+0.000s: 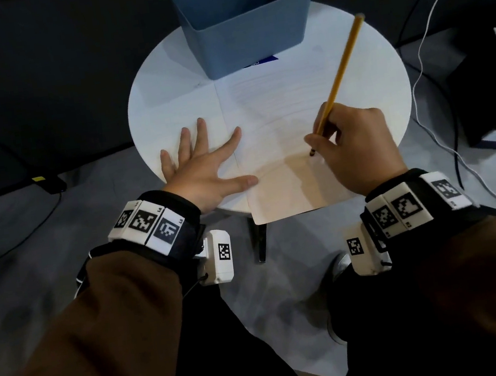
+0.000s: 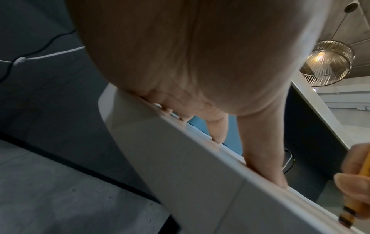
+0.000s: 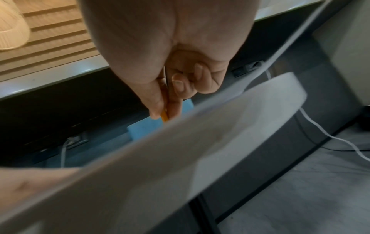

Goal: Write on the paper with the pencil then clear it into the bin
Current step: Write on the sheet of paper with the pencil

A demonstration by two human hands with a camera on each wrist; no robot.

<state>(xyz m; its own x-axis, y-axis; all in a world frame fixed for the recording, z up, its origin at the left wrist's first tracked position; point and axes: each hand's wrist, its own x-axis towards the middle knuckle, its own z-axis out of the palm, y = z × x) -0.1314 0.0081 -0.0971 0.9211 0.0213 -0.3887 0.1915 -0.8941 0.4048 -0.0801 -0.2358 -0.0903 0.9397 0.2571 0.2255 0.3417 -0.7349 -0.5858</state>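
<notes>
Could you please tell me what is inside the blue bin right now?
The blue bin shows only bare inner walls in the head view; its floor is hidden by the front wall.

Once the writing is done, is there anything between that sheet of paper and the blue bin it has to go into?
Nothing visible stands between them. The bin sits open-topped at the far side of the round table, just beyond the paper. But the left hand presses flat on the sheet, and the right hand holds the pencil tip on it.
</notes>
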